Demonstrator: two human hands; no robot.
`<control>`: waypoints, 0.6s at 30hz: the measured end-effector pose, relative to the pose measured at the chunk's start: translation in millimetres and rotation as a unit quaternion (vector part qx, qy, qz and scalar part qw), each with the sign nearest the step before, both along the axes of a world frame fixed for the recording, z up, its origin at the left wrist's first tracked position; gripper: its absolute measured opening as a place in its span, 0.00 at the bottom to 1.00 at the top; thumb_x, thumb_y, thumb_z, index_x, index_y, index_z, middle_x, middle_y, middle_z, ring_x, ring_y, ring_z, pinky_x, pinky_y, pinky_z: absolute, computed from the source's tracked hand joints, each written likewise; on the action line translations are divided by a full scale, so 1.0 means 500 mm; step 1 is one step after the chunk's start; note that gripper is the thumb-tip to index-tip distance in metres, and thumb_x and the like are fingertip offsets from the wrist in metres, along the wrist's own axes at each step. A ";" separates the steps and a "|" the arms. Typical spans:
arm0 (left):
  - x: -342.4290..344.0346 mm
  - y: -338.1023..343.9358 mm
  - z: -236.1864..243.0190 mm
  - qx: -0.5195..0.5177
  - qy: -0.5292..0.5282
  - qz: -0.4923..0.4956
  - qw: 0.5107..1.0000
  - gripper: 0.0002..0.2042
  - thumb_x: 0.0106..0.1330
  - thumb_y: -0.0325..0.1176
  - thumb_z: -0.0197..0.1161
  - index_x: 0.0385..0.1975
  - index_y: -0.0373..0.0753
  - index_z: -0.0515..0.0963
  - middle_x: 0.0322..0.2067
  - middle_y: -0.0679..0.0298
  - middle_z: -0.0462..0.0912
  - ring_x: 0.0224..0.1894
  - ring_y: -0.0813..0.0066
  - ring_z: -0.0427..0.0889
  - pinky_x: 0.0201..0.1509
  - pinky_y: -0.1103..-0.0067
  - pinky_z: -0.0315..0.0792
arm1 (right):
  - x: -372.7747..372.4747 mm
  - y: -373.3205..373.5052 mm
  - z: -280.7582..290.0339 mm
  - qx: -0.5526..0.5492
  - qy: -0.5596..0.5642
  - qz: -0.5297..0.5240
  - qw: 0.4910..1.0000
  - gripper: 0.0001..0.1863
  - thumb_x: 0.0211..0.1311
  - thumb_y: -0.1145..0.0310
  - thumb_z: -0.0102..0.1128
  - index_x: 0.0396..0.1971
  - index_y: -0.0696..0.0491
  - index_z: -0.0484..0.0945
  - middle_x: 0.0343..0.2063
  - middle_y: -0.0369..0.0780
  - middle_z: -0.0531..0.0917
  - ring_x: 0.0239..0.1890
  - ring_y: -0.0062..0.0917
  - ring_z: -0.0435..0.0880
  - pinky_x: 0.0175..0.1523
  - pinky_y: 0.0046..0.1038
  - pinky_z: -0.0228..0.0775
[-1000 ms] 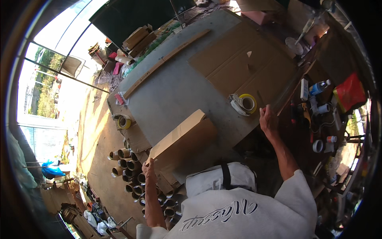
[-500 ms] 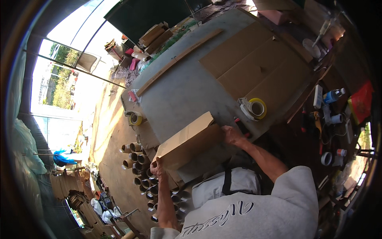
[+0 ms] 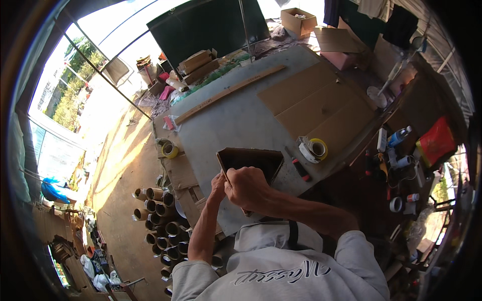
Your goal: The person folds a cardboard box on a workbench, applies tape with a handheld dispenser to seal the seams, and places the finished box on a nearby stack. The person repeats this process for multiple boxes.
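Observation:
A folded piece of brown cardboard stands at the near edge of the grey table, bent so that its dark inner side shows. My left hand is closed on its left edge. Right beside it, my right hand is closed around the same edge, covering part of the cardboard; the fingertips of both hands are partly hidden. To the right of the cardboard lies a knife with a red and black handle. A tape dispenser with yellow tape sits beyond the knife.
A flat cardboard sheet covers the table's right side. A long wooden strip lies across its far left. Another tape roll is at the left edge. Several cardboard tubes stand at lower left; bottles and tools lie at right.
My right hand has moved left from the cardboard's right end to its left edge, beside my left hand. The cardboard has turned and its inner side now shows. The view has shifted slightly.

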State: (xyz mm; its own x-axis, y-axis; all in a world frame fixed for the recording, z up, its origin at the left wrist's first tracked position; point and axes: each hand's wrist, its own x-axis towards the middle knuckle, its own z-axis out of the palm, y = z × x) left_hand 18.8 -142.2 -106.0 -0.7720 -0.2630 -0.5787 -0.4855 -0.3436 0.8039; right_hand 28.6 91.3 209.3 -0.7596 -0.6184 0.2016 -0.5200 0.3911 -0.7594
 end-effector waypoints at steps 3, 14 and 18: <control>-0.010 0.035 0.044 0.034 0.215 -0.033 0.975 0.21 0.80 0.51 0.58 0.53 0.37 0.79 0.47 0.62 0.85 0.49 0.72 0.82 0.54 0.70 0.79 | -0.002 -0.031 -0.019 -0.010 0.036 -0.064 0.997 0.15 0.70 0.63 0.61 0.27 0.59 0.76 0.24 0.52 0.84 0.28 0.49 0.86 0.34 0.45 0.77; 0.102 0.165 0.529 -0.041 0.330 -0.108 0.937 0.43 0.59 0.29 0.59 0.80 0.32 0.56 0.75 0.54 0.65 0.75 0.64 0.65 0.78 0.72 0.59 | -0.267 0.111 -0.030 -0.098 -0.146 -0.041 0.984 0.15 0.80 0.62 0.53 0.40 0.58 0.83 0.37 0.39 0.88 0.38 0.23 0.86 0.45 0.30 0.78; 0.082 0.166 0.556 0.078 0.333 -0.080 0.936 0.33 0.64 0.26 0.59 0.73 0.28 0.68 0.64 0.56 0.80 0.63 0.71 0.77 0.72 0.77 0.67 | -0.285 0.115 -0.099 -0.005 -0.363 0.063 0.930 0.26 0.85 0.50 0.40 0.59 0.55 0.79 0.50 0.39 0.85 0.49 0.21 0.82 0.55 0.26 0.76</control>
